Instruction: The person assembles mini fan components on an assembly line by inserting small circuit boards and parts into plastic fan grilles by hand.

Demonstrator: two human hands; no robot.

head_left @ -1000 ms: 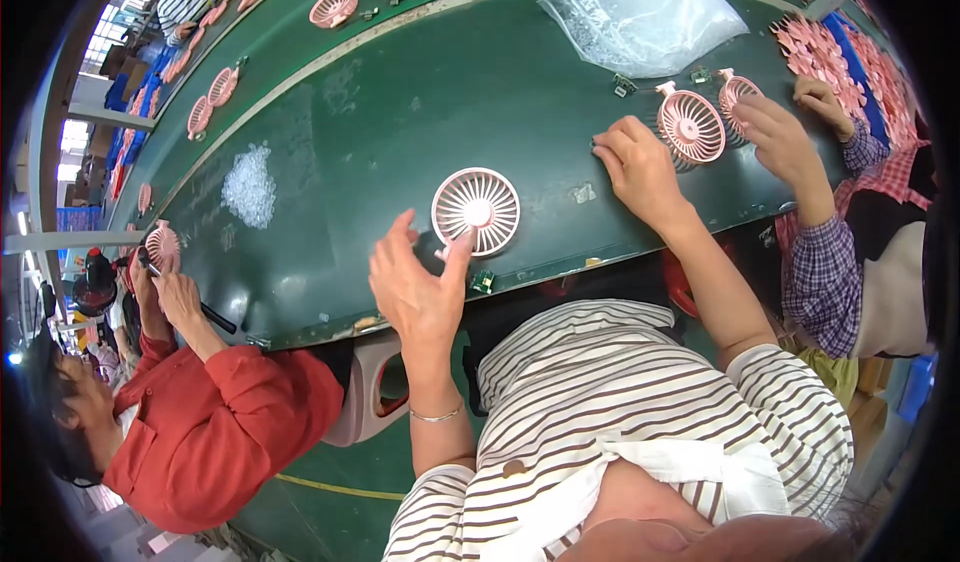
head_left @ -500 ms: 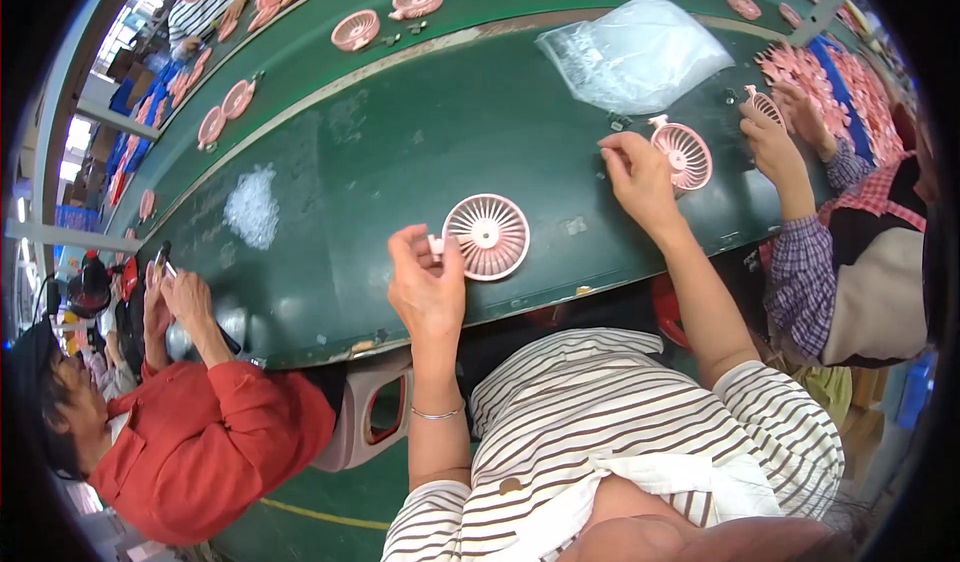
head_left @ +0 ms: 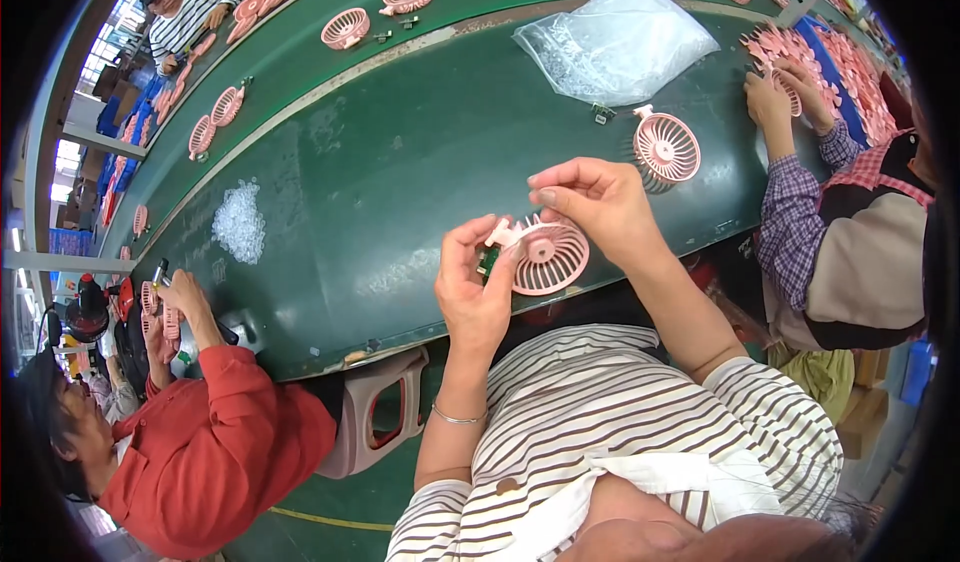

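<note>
My left hand (head_left: 474,284) is closed on a pink round fan cage (head_left: 543,252), gripping it by the small neck at its rim. A small green circuit board (head_left: 487,260) shows between the left fingers, beside that neck. Above the cage's far right side is my right hand (head_left: 605,212), thumb and forefinger pressed together. Whatever they pinch, if anything, is too small to make out. Another pink fan cage (head_left: 666,149) lies on the green table (head_left: 400,182) beyond my right hand. A second small circuit board (head_left: 602,114) sits just left of its neck.
A clear plastic bag (head_left: 620,47) lies at the back right. Small clear pieces (head_left: 239,224) form a pile at left. Along the far belt are more fan cages (head_left: 346,29). Co-workers sit on both sides, a red sleeve (head_left: 245,392) at left, a checked sleeve (head_left: 795,202) at right.
My left hand has lifted the fan cage off the table and turned it, moving right. The circuit board now shows in that hand. My right hand has come left, from the other cage to this one.
</note>
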